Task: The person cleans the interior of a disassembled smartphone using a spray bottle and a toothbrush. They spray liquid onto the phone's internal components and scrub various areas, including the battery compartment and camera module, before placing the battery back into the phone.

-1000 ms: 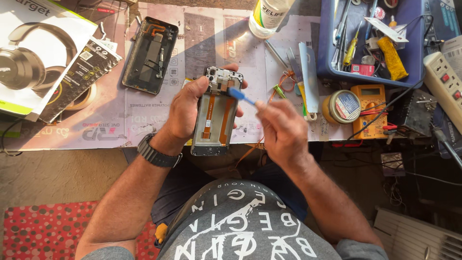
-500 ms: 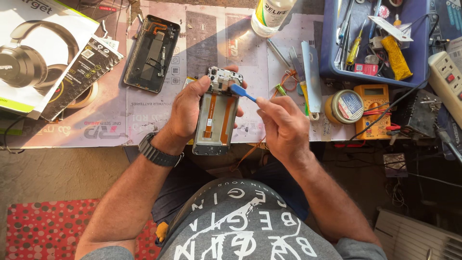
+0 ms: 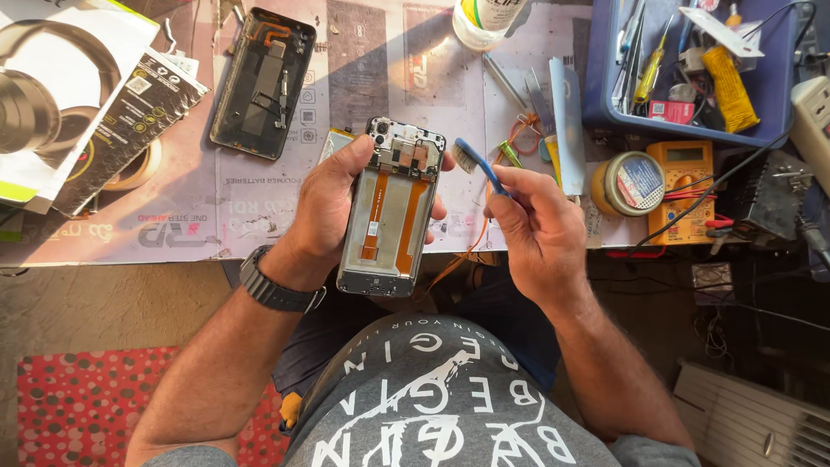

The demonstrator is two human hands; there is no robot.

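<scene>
My left hand (image 3: pixel 324 207) grips an opened phone (image 3: pixel 391 207) with its back off, showing a circuit board at the top and orange flex cables down the middle. It is held above the table's front edge. My right hand (image 3: pixel 536 225) holds a small blue brush (image 3: pixel 475 160), whose bristle head sits just right of the phone's top corner, apart from it. A dark watch is on my left wrist.
A second phone shell (image 3: pixel 264 82) lies on the table at upper left, beside a headphone box (image 3: pixel 52 95). A blue tray of tools (image 3: pixel 692 69), a yellow multimeter (image 3: pixel 683 186), a round tin (image 3: pixel 627 183) and a bottle (image 3: pixel 484 19) stand on the right.
The brush head has come off the phone's top board and moved slightly to the right. The left hand still holds the phone the same way.
</scene>
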